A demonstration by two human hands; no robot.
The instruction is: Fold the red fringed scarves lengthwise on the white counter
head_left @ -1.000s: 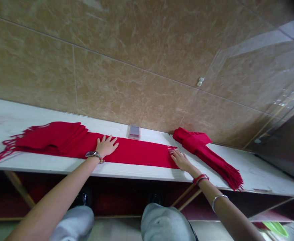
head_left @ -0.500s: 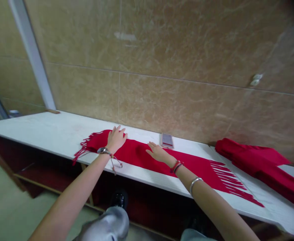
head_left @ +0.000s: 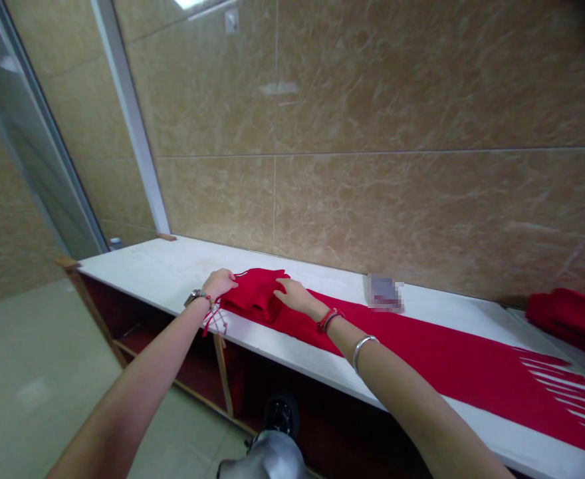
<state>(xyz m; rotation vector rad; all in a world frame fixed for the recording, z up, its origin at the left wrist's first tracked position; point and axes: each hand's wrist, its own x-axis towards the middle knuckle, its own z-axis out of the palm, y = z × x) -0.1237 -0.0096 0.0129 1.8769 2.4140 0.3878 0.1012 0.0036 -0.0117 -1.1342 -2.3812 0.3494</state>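
Free room, ref. red scarf (head_left: 437,352): L of scarf, wide bare stretch of white top (head_left: 147,266), running to brown block (head_left: 166,237) at far end. Behind scarf, narrow lane btwn its rear edge and tiled wall (head_left: 372,213); lane blocked part-way by small grey item (head_left: 385,293), contact w/ scarf unclear. Scarf's L end: L hand (head_left: 220,284) obstructs L side, R hand (head_left: 297,297) obstructs R side; gap btwn. R forearm crosses scarf's front edge. Past scarf's fringe, rear R: red bundle (head_left: 572,319) obstructs wall side.
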